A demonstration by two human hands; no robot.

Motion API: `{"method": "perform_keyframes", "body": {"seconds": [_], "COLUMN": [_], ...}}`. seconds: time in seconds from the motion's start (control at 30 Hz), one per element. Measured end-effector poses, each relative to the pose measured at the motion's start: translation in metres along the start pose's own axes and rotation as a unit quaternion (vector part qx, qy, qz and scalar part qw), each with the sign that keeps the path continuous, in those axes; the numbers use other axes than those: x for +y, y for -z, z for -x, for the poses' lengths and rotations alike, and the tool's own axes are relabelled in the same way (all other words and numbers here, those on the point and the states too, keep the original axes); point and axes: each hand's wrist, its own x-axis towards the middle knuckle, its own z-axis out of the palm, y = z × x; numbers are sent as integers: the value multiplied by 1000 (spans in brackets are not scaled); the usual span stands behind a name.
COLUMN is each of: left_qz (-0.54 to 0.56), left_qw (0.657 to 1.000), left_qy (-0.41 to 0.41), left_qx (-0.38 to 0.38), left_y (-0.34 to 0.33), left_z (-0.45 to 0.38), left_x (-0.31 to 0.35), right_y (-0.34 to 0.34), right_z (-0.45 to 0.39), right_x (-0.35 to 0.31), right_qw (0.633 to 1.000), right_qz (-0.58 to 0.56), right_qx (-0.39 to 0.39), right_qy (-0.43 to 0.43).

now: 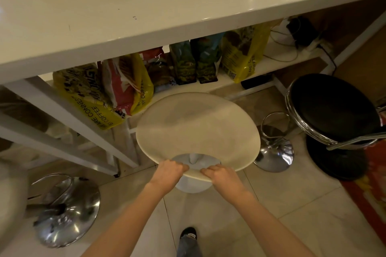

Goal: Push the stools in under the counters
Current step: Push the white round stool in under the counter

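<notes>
Both hands are on the cream stool (198,129) now, left hand (170,170) and right hand (219,175) side by side on the near rim of the seat, fingers curled over the edge and pinching it. The seat sits just beyond the fingers, its far edge barely at the lip of the white desk (146,6), so most of it is out in the open. To do this well, I'd say push level and straight ahead with even pressure from both hands, so the base slides flat over the tiles and the seat clears the low shelf (277,56) ahead.

Counting up: three stools in clear sight, the cream one, a black stool (332,106) off to the right of the fingers, and a stool base (66,210) of chrome down to their left. Another chrome base (273,150) shows just right of the cream seat. On the shelf, about six coffee bags (133,81).
</notes>
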Motion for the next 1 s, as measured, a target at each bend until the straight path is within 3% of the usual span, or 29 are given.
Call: {"method": "perform_keyframes", "body": {"seconds": [0.27,0.4,0.53,0.7,1.0], "left_qz": [-1,54,68,45,82], "left_qw": [991,998,995,997,984], "left_qy": [11,37,70,64,153], "left_qx": [134,8,-20,2,35], "left_y": [10,8,3,-1,10], "left_z": [1,0,-2,-7,-26], "left_x": [1,2,13,36,93], "right_y": [11,4,4,7,17], "right_z": [-3,0,5,8,9], "right_x": [-8,0,13,40,99], "right_qw": [995,995,997,992,979], "right_qz": [-39,-52,-71,-85,-84], "right_qx": [-93,-79,-34,-53,-100], "right_qy": [0,12,18,74,158]}}
